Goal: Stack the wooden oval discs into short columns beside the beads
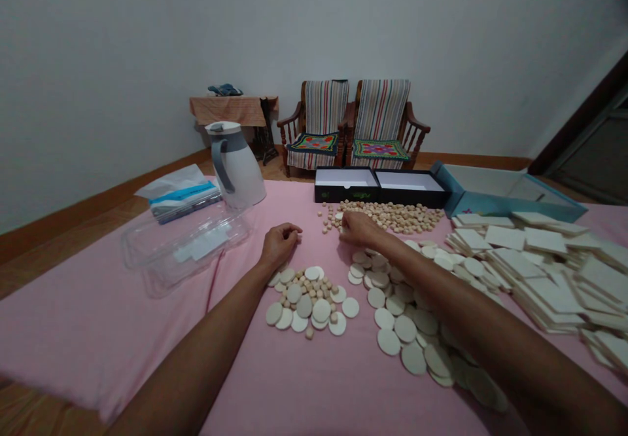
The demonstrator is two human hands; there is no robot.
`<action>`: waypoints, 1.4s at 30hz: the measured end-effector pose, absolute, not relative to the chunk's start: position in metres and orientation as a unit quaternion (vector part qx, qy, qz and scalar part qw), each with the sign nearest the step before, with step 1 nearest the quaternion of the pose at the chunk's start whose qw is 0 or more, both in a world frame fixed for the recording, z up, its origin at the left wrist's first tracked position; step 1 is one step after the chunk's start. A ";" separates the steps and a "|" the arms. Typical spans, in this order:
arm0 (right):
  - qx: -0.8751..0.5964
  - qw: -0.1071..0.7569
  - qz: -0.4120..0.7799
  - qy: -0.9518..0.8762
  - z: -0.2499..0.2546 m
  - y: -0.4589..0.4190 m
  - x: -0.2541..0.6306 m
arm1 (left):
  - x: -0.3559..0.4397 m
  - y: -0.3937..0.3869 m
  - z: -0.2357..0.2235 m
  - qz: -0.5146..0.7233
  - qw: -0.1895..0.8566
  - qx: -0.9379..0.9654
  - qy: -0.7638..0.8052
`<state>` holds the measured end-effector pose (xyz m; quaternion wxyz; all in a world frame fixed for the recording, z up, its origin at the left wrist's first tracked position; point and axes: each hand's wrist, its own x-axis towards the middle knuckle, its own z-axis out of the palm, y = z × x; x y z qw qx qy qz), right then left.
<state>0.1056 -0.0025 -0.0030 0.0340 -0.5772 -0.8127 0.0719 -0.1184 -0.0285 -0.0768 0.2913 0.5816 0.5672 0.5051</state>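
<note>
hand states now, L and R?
Left hand: part-curled, nothing visible in it; open or closed can't be told.
Right hand: curled, by the small wooden pieces; whether it holds one can't be told.

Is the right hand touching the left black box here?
Apart. The head view shows a gap between the right hand and the left black box, with small wooden pieces lying in it.

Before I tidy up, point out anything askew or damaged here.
The square tiles on the right lie in a jumbled heap, some slanting, edges misaligned, rather than in neat stacks. No damage shows.
</note>
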 end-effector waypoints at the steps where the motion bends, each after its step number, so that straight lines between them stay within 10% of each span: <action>1: -0.578 0.045 0.065 -0.812 0.001 0.005 0.105 | -0.119 -0.028 -0.077 0.504 0.290 0.583 0.567; 20: -0.587 0.049 0.062 -0.806 0.000 0.041 0.097 | -0.118 -0.031 -0.076 0.496 0.280 0.591 0.571; 33: -0.557 0.048 0.112 -0.822 0.044 -0.077 0.268 | -0.117 -0.027 -0.078 0.506 0.290 0.585 0.564; 42: -0.392 0.080 0.148 -0.905 0.022 -0.135 0.157 | -0.117 -0.029 -0.076 0.502 0.287 0.594 0.559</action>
